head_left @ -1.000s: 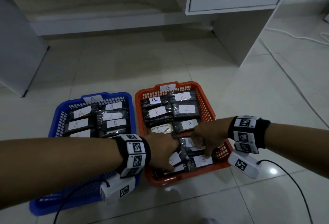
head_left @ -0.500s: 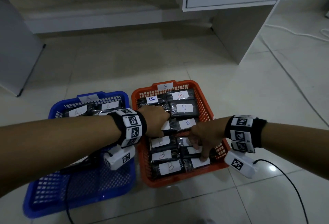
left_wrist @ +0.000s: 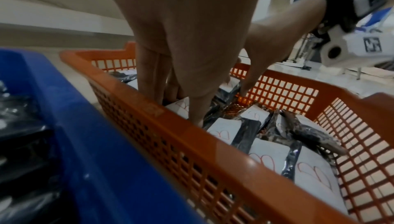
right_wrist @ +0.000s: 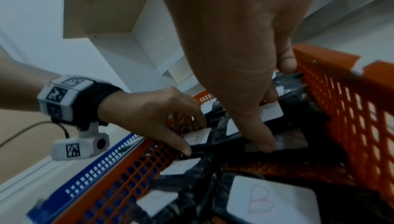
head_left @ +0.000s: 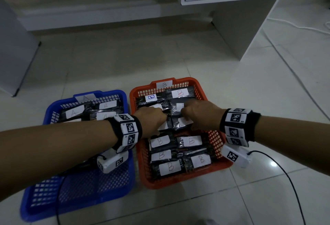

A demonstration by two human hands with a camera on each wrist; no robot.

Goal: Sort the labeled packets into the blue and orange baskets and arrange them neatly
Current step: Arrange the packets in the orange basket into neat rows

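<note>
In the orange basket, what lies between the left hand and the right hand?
In the head view, a strip of dark packets lies between the left hand and the right hand, inside the orange basket; white label corners show there.

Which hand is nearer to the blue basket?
Left. The left hand reaches into the orange basket on the side next to the blue basket. The right hand works the far side.
</note>
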